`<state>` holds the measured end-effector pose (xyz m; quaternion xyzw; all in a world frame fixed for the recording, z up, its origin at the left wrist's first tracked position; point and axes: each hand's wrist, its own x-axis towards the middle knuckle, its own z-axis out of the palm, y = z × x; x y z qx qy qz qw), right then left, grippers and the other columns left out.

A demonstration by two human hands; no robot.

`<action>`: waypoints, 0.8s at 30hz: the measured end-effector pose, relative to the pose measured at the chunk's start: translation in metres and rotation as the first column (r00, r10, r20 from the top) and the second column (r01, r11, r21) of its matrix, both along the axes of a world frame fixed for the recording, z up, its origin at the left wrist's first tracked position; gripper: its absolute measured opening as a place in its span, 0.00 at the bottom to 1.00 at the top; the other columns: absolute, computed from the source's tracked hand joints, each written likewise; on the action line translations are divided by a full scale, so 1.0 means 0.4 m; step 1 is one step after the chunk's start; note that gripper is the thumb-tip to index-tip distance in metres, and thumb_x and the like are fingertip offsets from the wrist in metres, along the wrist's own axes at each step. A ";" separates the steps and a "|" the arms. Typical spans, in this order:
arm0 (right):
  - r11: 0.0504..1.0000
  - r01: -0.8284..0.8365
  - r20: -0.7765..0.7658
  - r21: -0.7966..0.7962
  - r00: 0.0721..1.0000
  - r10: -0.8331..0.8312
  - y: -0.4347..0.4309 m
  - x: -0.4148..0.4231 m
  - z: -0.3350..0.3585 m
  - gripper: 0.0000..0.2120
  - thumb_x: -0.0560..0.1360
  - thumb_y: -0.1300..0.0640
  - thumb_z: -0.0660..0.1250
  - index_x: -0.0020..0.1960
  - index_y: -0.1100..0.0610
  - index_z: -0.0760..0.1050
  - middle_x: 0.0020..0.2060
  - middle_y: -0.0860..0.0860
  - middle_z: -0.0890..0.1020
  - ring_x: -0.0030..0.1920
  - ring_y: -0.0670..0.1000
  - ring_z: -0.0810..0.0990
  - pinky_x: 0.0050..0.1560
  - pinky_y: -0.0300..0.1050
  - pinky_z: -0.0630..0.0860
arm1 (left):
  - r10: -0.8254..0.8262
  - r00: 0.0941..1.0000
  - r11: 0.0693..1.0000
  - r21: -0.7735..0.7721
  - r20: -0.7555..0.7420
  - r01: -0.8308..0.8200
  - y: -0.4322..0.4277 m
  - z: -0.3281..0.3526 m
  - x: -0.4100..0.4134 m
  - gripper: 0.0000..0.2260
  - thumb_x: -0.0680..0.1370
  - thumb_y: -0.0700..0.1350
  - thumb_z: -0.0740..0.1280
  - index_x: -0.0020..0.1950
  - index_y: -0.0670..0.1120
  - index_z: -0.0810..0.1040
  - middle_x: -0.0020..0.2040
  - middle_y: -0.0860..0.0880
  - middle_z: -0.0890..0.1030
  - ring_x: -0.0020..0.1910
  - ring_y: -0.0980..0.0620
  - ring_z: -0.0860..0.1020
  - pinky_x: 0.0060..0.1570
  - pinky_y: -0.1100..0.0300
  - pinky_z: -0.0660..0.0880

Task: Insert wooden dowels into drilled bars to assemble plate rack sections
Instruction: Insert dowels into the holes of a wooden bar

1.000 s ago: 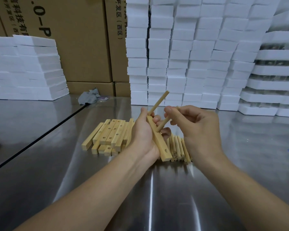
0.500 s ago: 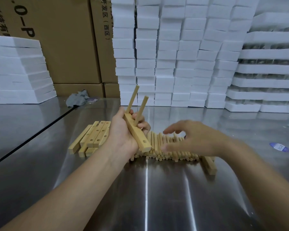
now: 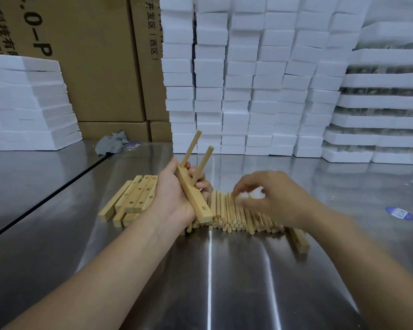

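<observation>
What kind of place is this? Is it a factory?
Probably a small factory workshop or packing room. Tall stacks of white foam blocks and big cardboard cartons line the back, and a steel table holds piles of drilled bars and wooden dowels waiting to be put together.

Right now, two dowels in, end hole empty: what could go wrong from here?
1. The right hand is blurred over the loose dowels; a rushed pick may send some rolling on the smooth table.
2. The left hand holds the bar tilted, and the empty hole is at its free end; pressing there might lever the bar in the grip.
</observation>
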<state>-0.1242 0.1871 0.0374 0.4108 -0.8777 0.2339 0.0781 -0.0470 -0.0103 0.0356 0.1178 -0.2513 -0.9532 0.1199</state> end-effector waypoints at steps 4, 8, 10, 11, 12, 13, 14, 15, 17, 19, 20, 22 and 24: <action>0.757 0.046 0.096 -0.651 0.995 0.022 0.005 0.006 0.030 0.05 0.82 0.53 0.70 0.56 0.47 0.84 0.47 0.41 0.87 0.50 0.42 0.86 0.48 0.39 0.82 | -0.020 1.000 0.999 0.039 0.011 0.020 0.000 0.000 0.004 0.18 0.86 0.58 0.62 0.47 0.45 0.74 0.34 0.50 0.72 0.29 0.55 0.71 0.24 0.63 0.68; 0.529 0.104 0.264 -0.842 0.936 0.235 0.006 0.025 0.063 0.05 0.82 0.58 0.70 0.56 0.53 0.83 0.47 0.50 0.89 0.49 0.49 0.88 0.45 0.38 0.82 | -0.054 0.999 0.989 0.138 -0.005 0.054 0.002 -0.005 0.010 0.11 0.80 0.51 0.68 0.46 0.44 0.73 0.35 0.48 0.72 0.30 0.53 0.71 0.26 0.63 0.67; 0.510 0.116 0.272 -0.853 0.931 0.244 0.001 0.033 0.065 0.05 0.81 0.60 0.71 0.56 0.56 0.82 0.46 0.51 0.89 0.49 0.50 0.89 0.45 0.39 0.83 | -0.075 0.996 0.981 0.174 -0.052 0.083 0.005 -0.007 0.014 0.06 0.75 0.43 0.67 0.46 0.44 0.71 0.36 0.48 0.72 0.31 0.53 0.71 0.29 0.62 0.67; 0.504 0.121 0.274 -0.855 0.931 0.242 -0.003 0.036 0.064 0.05 0.80 0.60 0.72 0.56 0.57 0.82 0.45 0.51 0.89 0.49 0.50 0.89 0.46 0.39 0.83 | -0.081 0.994 0.979 0.180 -0.077 0.094 0.008 -0.006 0.015 0.05 0.73 0.41 0.65 0.46 0.45 0.70 0.37 0.47 0.72 0.31 0.52 0.71 0.30 0.62 0.67; 0.501 0.123 0.273 -0.857 0.932 0.238 -0.006 0.038 0.063 0.05 0.80 0.60 0.73 0.56 0.57 0.82 0.44 0.52 0.89 0.49 0.50 0.89 0.46 0.40 0.83 | -0.083 0.992 0.978 0.181 -0.096 0.099 0.010 -0.004 0.016 0.07 0.71 0.39 0.64 0.47 0.45 0.69 0.37 0.47 0.72 0.32 0.52 0.71 0.30 0.61 0.68; 0.499 0.122 0.269 -0.858 0.934 0.235 -0.008 0.039 0.061 0.05 0.79 0.60 0.74 0.55 0.57 0.82 0.44 0.52 0.89 0.48 0.50 0.89 0.46 0.40 0.84 | -0.084 0.991 0.979 0.178 -0.106 0.102 0.012 -0.002 0.015 0.09 0.70 0.37 0.63 0.48 0.45 0.68 0.38 0.47 0.71 0.32 0.52 0.70 0.31 0.61 0.68; 0.499 0.117 0.261 -0.859 0.937 0.230 -0.009 0.040 0.060 0.05 0.78 0.60 0.74 0.54 0.57 0.83 0.43 0.53 0.89 0.48 0.51 0.89 0.46 0.41 0.84 | -0.088 0.990 0.979 0.171 -0.112 0.106 0.014 -0.001 0.014 0.10 0.69 0.37 0.63 0.48 0.45 0.68 0.38 0.47 0.71 0.33 0.52 0.70 0.31 0.61 0.68; 0.499 0.112 0.254 -0.859 0.940 0.227 -0.010 0.040 0.060 0.05 0.78 0.60 0.75 0.54 0.57 0.83 0.43 0.53 0.89 0.48 0.51 0.89 0.46 0.41 0.84 | -0.094 0.989 0.980 0.162 -0.114 0.112 0.014 -0.003 0.014 0.10 0.70 0.37 0.64 0.48 0.45 0.68 0.38 0.47 0.71 0.33 0.52 0.70 0.31 0.61 0.68; 0.498 0.102 0.246 -0.861 0.941 0.233 -0.010 0.040 0.059 0.05 0.78 0.60 0.75 0.54 0.57 0.83 0.44 0.53 0.89 0.49 0.50 0.89 0.46 0.42 0.84 | -0.109 0.989 0.983 0.138 -0.101 0.123 0.011 -0.006 0.013 0.09 0.72 0.39 0.68 0.48 0.45 0.69 0.38 0.47 0.72 0.33 0.52 0.71 0.31 0.61 0.69; 0.499 0.095 0.242 -0.861 0.941 0.238 -0.009 0.039 0.057 0.06 0.78 0.61 0.75 0.54 0.57 0.83 0.45 0.53 0.89 0.50 0.50 0.89 0.46 0.41 0.84 | -0.120 0.990 0.987 0.097 -0.070 0.127 0.012 -0.006 0.012 0.13 0.73 0.42 0.74 0.47 0.45 0.70 0.38 0.47 0.74 0.33 0.52 0.72 0.31 0.61 0.70; 0.503 0.090 0.239 -0.860 0.941 0.239 -0.010 0.039 0.057 0.06 0.78 0.61 0.75 0.54 0.57 0.83 0.45 0.52 0.89 0.50 0.50 0.89 0.46 0.41 0.84 | -0.118 0.991 0.990 0.071 -0.057 0.121 0.013 -0.005 0.011 0.15 0.73 0.43 0.77 0.48 0.46 0.71 0.39 0.47 0.75 0.33 0.53 0.72 0.30 0.62 0.70; 0.511 0.081 0.232 -0.856 0.943 0.240 -0.011 0.038 0.053 0.06 0.78 0.62 0.74 0.55 0.57 0.83 0.45 0.52 0.89 0.50 0.50 0.89 0.47 0.41 0.84 | -0.104 0.994 0.994 0.024 -0.037 0.105 0.015 -0.002 0.009 0.20 0.71 0.45 0.82 0.50 0.47 0.72 0.41 0.46 0.77 0.32 0.54 0.73 0.27 0.63 0.70; 0.516 0.077 0.235 -0.853 0.940 0.247 -0.016 0.038 0.048 0.06 0.79 0.63 0.73 0.55 0.58 0.83 0.45 0.53 0.89 0.50 0.50 0.89 0.46 0.40 0.83 | -0.109 0.993 0.994 -0.007 -0.039 0.109 0.018 -0.002 0.007 0.20 0.70 0.44 0.83 0.51 0.46 0.74 0.44 0.47 0.78 0.32 0.55 0.72 0.26 0.64 0.69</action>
